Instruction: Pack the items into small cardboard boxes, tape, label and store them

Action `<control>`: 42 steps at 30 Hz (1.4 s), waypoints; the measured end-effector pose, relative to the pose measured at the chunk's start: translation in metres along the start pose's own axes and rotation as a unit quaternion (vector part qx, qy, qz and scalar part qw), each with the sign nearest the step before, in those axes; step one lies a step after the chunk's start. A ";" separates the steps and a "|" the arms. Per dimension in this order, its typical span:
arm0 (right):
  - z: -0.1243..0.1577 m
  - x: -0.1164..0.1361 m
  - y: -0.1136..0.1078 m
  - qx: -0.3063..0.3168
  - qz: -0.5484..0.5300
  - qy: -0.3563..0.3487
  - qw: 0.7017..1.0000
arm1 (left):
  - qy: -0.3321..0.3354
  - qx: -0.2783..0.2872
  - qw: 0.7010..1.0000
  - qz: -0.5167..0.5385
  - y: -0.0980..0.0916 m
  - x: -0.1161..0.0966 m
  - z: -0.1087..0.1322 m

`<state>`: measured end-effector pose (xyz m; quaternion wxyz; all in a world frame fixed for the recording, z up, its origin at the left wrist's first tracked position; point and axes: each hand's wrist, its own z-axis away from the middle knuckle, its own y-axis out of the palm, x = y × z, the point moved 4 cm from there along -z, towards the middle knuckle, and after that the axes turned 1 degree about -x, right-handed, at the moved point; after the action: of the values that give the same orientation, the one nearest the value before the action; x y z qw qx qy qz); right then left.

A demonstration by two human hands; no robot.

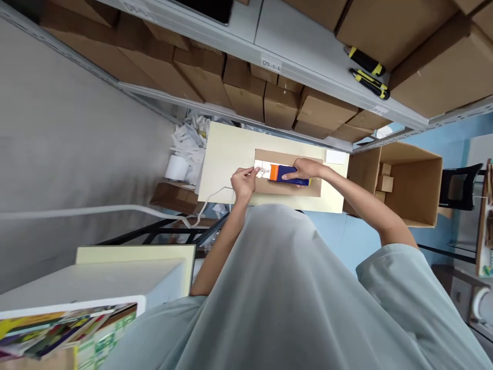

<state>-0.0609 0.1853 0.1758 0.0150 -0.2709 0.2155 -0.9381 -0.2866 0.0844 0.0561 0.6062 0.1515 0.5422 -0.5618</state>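
On the left, a white roll (177, 168) sits near a cream counter (227, 149), where the left hand (243, 183) bunches its fingertips at the left edge of a white sheet (264, 169) on brown cardboard (314, 190); I cannot tell whether they pinch it. Just beyond, the right hand (307, 168) wraps round a blue-and-orange tool (283, 170), its orange end at the sheet, facing those fingertips, with an open box (414, 190) farther right. A leftward slip could knock the fingertips, and an uneven push could crease the sheet.
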 end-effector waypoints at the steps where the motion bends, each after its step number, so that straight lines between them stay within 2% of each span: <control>1: 0.007 -0.006 -0.004 0.002 0.014 -0.002 1.000 | -0.003 -0.006 1.000 -0.001 0.001 0.001 -0.001; 3: 0.027 -0.025 -0.013 0.027 0.016 0.003 1.000 | -0.009 -0.023 1.000 0.000 0.002 0.003 -0.003; 6: 0.073 -0.067 -0.030 0.087 -0.019 0.017 0.996 | -0.011 -0.042 0.999 0.002 0.005 0.004 -0.006; 10: 0.134 -0.132 -0.060 0.102 0.006 0.062 0.993 | -0.020 -0.052 0.998 -0.006 0.007 0.004 -0.007; 13: 0.156 -0.169 -0.069 0.106 -0.014 0.074 0.992 | -0.024 -0.065 0.997 -0.016 0.007 0.003 -0.007; 16: 0.150 -0.189 -0.064 0.089 -0.017 0.093 0.992 | -0.027 -0.075 0.997 -0.020 0.007 0.003 -0.007; 20: 0.120 -0.198 -0.045 0.054 0.014 0.140 0.989 | -0.053 -0.092 0.994 -0.035 0.007 0.004 -0.008; 26: 0.083 -0.191 -0.022 0.009 0.126 0.175 0.976 | -0.079 -0.093 0.991 -0.045 0.008 -0.002 -0.003; 30: 0.071 -0.182 -0.007 -0.008 0.132 0.202 0.970 | -0.066 -0.098 0.992 -0.047 0.009 -0.006 -0.001; 34: 0.057 -0.182 0.014 -0.106 0.197 0.240 0.945 | -0.053 -0.092 0.993 -0.059 0.010 -0.005 -0.002; 36: 0.055 -0.189 0.028 -0.128 0.194 0.274 0.933 | -0.044 -0.090 0.993 -0.054 0.010 -0.004 -0.002; 38: 0.057 -0.198 0.042 -0.123 0.151 0.312 0.930 | -0.034 -0.090 0.994 -0.046 0.012 -0.004 -0.001; 42: 0.078 -0.206 0.060 -0.178 0.070 0.355 0.915 | -0.037 -0.087 0.992 -0.081 0.015 -0.006 0.002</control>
<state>0.1495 0.1295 0.1075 -0.0453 0.0973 0.3885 -0.9152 -0.2719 0.0910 0.0557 0.5891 0.0332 0.5768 -0.5650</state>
